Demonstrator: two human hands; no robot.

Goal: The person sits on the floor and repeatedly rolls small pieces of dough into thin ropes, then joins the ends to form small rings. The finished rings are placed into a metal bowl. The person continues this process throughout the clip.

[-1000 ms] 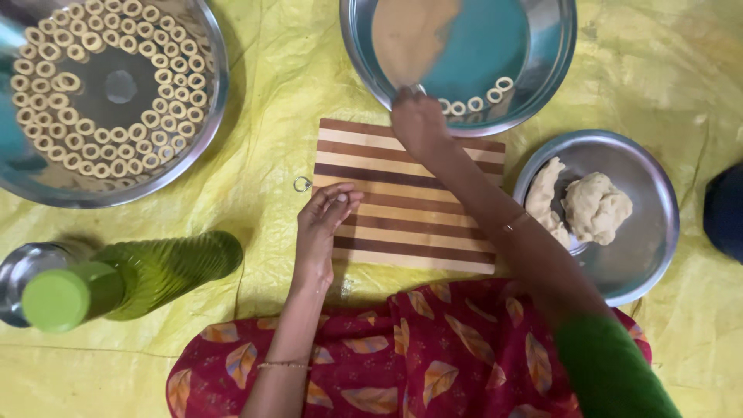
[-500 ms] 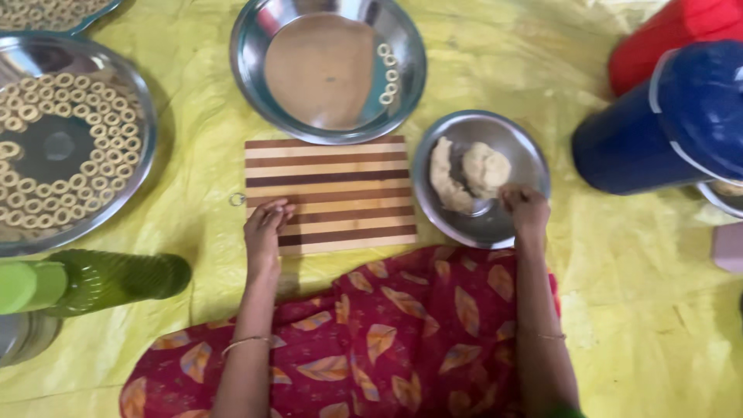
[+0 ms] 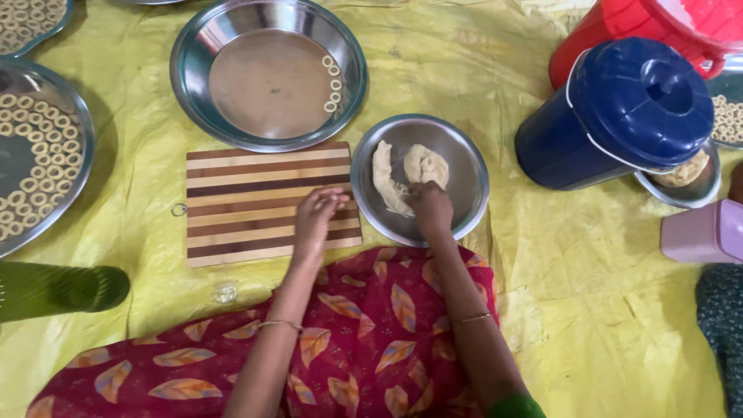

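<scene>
Over the small steel bowl (image 3: 464,166) just right of the striped wooden cutting board (image 3: 255,203), the right hand (image 3: 430,207) reached in and closed its fingers on the pale dough (image 3: 402,174), which lay in two lumps inside that bowl. From the look of it, the hand was pinching a piece off the near lump, though the fingertips were partly buried and the exact grip could not be made out. The left hand (image 3: 316,217) rested on the board's right part, fingers loosely curled, thumb and fingertips drawn together; whether a scrap of dough lay between them could not be told.

Beyond the board stood a large steel plate (image 3: 232,46) with a short column of small dough rings (image 3: 333,83) along its right inner side. A fuller tray of rings (image 3: 35,166) sat at the far left, everything on a yellow sheet (image 3: 557,271) spread on the floor. A blue lidded container (image 3: 619,116) and a red bucket (image 3: 642,27) stood well to the right, a green bottle (image 3: 58,289) at the lower left.

As a judgement, the step in hand was taking a fresh portion of dough. The next move would call for a small, even pinch, pulled cleanly free of the lump, then carried across to the board for rolling.
</scene>
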